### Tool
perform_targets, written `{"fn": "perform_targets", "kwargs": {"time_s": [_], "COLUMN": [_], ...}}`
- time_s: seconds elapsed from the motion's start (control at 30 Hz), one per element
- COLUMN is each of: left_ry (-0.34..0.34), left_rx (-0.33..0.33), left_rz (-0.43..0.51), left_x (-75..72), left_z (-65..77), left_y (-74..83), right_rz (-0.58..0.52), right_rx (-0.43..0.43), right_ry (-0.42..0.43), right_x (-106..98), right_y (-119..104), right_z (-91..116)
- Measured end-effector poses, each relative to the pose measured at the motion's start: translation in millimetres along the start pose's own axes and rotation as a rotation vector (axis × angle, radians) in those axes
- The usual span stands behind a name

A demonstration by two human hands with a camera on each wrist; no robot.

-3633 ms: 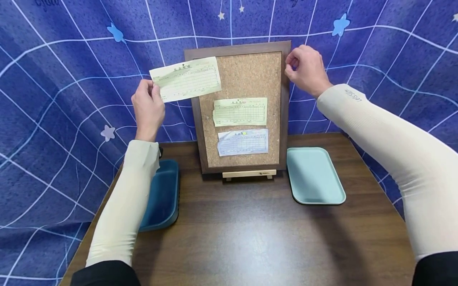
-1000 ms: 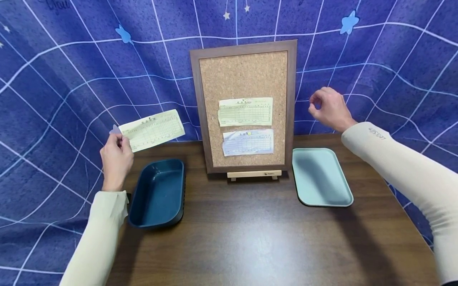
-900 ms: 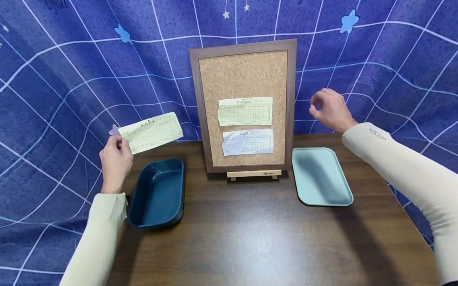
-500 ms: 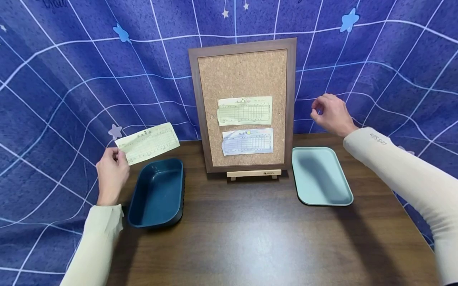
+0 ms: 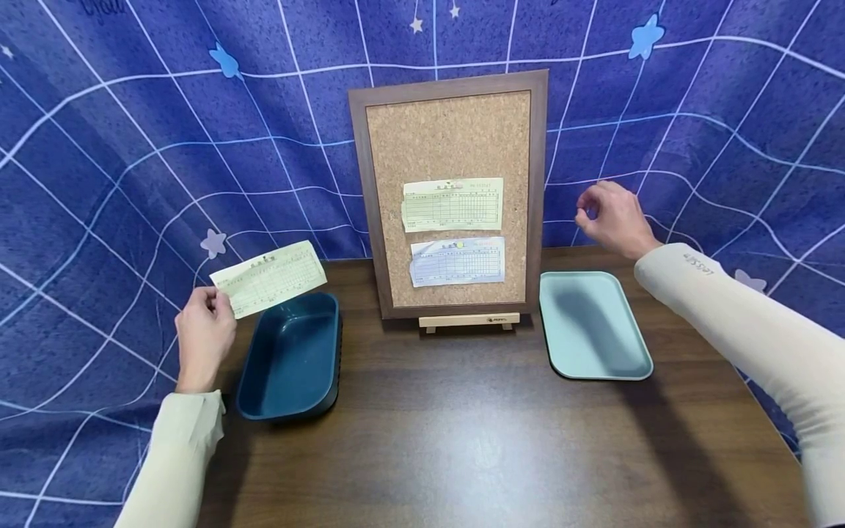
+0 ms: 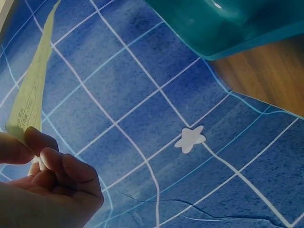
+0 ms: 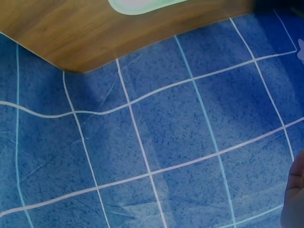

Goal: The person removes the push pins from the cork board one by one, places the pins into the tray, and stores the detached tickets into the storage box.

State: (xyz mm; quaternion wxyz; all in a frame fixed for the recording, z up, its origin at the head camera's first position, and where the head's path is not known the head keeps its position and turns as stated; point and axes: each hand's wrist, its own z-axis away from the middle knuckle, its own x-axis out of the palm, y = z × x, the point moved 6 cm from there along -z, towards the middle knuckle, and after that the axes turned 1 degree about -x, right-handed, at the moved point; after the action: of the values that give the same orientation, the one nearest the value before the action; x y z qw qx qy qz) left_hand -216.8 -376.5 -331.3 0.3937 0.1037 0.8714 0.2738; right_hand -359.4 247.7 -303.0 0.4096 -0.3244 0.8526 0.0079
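Note:
In the head view my left hand (image 5: 206,330) pinches a pale green printed slip (image 5: 269,279) by its left end. The slip overlaps the far edge of a dark blue basin (image 5: 288,359). The left wrist view shows the slip (image 6: 31,85) nearly edge-on, between thumb and finger. My right hand (image 5: 617,218) hovers to the right of a framed cork board (image 5: 455,139), thumb and forefinger curled into a ring. I cannot tell whether its fingertips pinch something small. A green slip (image 5: 452,205) hangs on the board above a bluish slip (image 5: 457,262) with a yellow pin.
A light teal tray (image 5: 594,326) lies on the brown wooden table (image 5: 422,433), right of the board. The board stands on a small wooden easel (image 5: 469,320). Behind the table hangs a blue curtain (image 5: 317,44) with white lines and stars.
The left hand has carried the green slip away from the board's upper left, leftward and down to the basin. The right hand has moved right and lower, away from the board's edge.

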Motion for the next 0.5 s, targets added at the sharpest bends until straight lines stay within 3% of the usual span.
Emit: {"fn": "perform_targets", "kwargs": {"time_s": [0.5], "left_ry": [0.005], "left_rx": [-0.010], "left_rz": [-0.006], "left_x": [-1.5], "left_z": [10.0], "left_y": [-7.3], "right_rz": [0.003], "right_rx": [0.010], "right_ry": [-0.002], "right_x": [6], "right_y": [7], "right_z": [11]}}
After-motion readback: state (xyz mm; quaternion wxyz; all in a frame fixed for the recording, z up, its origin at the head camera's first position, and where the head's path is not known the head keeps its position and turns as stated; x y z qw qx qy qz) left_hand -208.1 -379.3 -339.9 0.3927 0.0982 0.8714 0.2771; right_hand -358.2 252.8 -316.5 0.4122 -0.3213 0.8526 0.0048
